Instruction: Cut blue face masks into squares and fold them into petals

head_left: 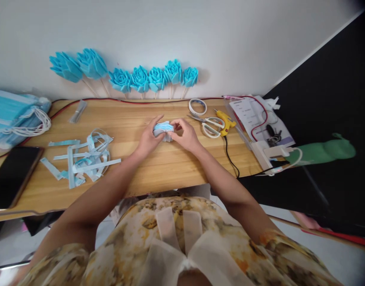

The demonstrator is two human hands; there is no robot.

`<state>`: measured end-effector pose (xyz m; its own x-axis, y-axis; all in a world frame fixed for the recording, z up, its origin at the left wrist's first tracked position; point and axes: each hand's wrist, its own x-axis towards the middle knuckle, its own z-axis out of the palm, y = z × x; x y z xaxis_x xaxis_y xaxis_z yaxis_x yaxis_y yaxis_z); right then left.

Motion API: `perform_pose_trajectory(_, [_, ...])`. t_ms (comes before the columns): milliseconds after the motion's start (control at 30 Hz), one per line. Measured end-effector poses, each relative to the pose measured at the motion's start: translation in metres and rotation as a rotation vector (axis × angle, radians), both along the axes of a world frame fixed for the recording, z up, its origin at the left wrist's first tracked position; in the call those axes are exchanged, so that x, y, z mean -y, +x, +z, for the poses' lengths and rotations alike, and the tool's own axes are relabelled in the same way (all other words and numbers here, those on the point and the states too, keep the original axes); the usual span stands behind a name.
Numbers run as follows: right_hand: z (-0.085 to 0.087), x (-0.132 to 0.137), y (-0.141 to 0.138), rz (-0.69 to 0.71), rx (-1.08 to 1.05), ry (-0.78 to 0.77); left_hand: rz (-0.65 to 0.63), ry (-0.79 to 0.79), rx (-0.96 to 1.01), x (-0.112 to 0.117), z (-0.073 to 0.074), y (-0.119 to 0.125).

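Both my hands meet over the middle of the wooden desk (158, 167) around a small folded piece of blue mask fabric (163, 128). My left hand (148, 138) pinches its left side with thumb and fingers closed. My right hand (186, 134) grips the right side, fingers curled around it. The fabric is bunched into a small rounded shape, partly hidden by my fingers.
Several blue fabric roses on sticks (140, 77) lean against the wall. Cut mask strips (82, 159) lie at left, beside a phone (12, 174) and a stack of masks (15, 117). Tape roll (197, 106), scissors (207, 124), yellow glue gun (226, 120) and papers (253, 117) sit at right.
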<state>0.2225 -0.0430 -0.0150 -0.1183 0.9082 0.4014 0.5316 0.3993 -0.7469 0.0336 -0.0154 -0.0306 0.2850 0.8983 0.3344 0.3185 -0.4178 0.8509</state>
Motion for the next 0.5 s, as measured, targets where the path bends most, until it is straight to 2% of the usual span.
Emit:
perform_pose_trajectory(167, [-0.004,-0.003,0.002,-0.022,0.019,0.024,-0.033,-0.023,0.067,0.001,-0.001,0.001])
perform_pose_trajectory(400, [-0.003,-0.004,0.002,-0.012,0.012,0.033,-0.051,-0.204,0.211,0.003,0.012,-0.005])
perform_pose_trajectory(500, [-0.003,-0.003,0.003,0.011,0.017,0.047,-0.067,-0.278,0.251,0.0,0.014,-0.007])
